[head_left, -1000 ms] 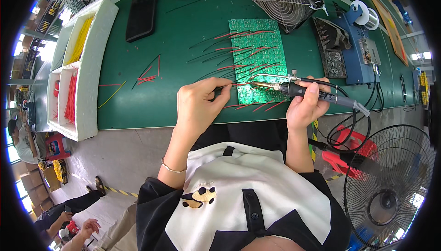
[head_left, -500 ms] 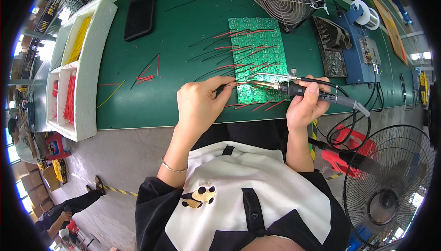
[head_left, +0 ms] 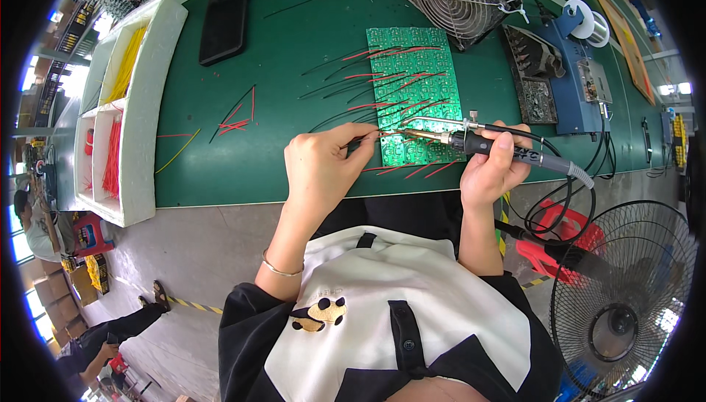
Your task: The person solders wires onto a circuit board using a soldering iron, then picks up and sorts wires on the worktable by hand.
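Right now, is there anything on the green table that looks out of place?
A yellow wire and several red wires lie loose outside the white box; this looks untidy because similar wires sit inside it.

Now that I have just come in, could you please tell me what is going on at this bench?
The person's right hand holds a soldering iron, its tip over the lower part of a green circuit board. The left hand seems to pinch a thin wire at the board's left edge. Red and black wires already trail off that side, and a white box of wires stands further left.
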Action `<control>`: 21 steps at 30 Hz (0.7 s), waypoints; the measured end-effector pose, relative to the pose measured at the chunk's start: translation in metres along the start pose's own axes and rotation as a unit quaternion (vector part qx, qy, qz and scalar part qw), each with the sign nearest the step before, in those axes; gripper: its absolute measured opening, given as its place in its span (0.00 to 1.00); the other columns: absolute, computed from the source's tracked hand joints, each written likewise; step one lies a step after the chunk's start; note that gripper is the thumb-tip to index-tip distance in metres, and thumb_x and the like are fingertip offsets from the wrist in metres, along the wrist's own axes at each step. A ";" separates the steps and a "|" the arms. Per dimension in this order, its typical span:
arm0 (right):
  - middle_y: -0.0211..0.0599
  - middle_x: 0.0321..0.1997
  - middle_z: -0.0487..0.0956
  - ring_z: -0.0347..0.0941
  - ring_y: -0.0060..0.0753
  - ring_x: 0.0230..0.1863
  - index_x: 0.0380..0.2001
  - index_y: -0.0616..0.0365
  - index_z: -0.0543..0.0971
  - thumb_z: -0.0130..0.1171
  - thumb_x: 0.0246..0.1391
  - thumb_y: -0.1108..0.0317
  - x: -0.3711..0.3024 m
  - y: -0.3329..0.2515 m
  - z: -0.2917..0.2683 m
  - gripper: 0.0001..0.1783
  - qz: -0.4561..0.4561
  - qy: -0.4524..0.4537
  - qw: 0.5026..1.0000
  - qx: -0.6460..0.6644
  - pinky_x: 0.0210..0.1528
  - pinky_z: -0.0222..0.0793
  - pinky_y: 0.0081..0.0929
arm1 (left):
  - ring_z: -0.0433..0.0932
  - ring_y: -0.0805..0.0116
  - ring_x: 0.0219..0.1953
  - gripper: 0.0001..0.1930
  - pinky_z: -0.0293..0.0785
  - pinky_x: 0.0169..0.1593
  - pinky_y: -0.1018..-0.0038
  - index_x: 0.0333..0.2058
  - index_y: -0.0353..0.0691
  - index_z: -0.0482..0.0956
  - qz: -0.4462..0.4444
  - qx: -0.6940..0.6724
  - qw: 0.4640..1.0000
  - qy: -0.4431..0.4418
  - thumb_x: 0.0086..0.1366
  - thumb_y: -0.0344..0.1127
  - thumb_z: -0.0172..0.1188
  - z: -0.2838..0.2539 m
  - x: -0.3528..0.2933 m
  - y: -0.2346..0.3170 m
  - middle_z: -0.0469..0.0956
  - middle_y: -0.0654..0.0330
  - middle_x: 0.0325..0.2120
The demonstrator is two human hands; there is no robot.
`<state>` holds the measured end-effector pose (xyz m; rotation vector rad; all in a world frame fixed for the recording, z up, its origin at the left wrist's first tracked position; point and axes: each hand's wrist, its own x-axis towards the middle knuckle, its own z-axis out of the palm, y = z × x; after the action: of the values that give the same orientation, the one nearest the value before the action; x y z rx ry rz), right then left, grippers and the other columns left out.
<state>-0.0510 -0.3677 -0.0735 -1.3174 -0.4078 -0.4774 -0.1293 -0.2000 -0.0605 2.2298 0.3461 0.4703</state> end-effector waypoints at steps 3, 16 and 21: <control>0.35 0.26 0.65 0.64 0.23 0.25 0.20 0.65 0.67 0.48 0.51 0.67 0.000 0.000 0.000 0.12 0.002 0.003 1.000 0.005 0.27 0.61 0.17 | 0.50 0.84 0.10 0.04 0.47 0.15 0.82 0.26 0.39 0.81 -0.002 0.001 1.000 0.001 0.48 0.28 0.61 0.000 0.000 0.000 0.61 0.66 0.07; 0.29 0.18 0.65 0.54 0.15 0.16 0.21 0.60 0.68 0.45 0.54 0.62 0.013 0.000 -0.013 0.14 0.013 0.190 0.981 0.040 0.26 0.58 0.15 | 0.57 0.74 0.10 0.12 0.58 0.18 0.79 0.35 0.39 0.74 -0.007 0.002 0.999 -0.045 0.49 0.30 0.61 -0.017 -0.003 0.001 0.58 0.65 0.08; 0.28 0.18 0.65 0.52 0.13 0.16 0.20 0.60 0.67 0.44 0.54 0.64 0.017 -0.001 -0.028 0.13 0.037 0.194 0.979 0.045 0.24 0.55 0.14 | 0.53 0.85 0.13 0.04 0.49 0.17 0.83 0.29 0.35 0.67 -0.080 -0.075 0.994 0.013 0.56 0.25 0.54 -0.045 -0.014 -0.015 0.62 0.69 0.10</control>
<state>-0.0373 -0.3967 -0.0691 -1.1168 -0.0546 -0.6307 -0.1629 -0.1664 -0.0480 2.0343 0.4834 0.4249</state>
